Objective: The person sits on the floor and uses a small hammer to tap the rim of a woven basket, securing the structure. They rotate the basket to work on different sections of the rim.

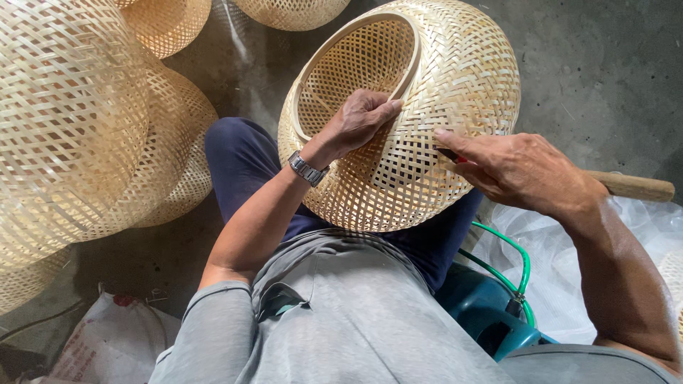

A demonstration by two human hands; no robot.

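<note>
A round woven bamboo basket (455, 78) lies tilted on my lap, its open rim facing up and left. My left hand (356, 122), with a metal wristwatch, grips the basket's wall, fingers over the rim's lower edge. My right hand (516, 169) presses against the basket's outer weave on the right, index finger stretched along the strips. It is closed around a tool with a wooden handle (633, 186) that sticks out to the right; the tool's tip is hidden under the fingers.
Several large woven bamboo baskets (78, 121) are piled at the left, and more at the top (292, 11). A teal stool (491, 313) and green hose (519, 263) sit below right, on white plastic sheeting (569, 277). A white sack (114, 341) lies at the bottom left on a concrete floor (605, 64).
</note>
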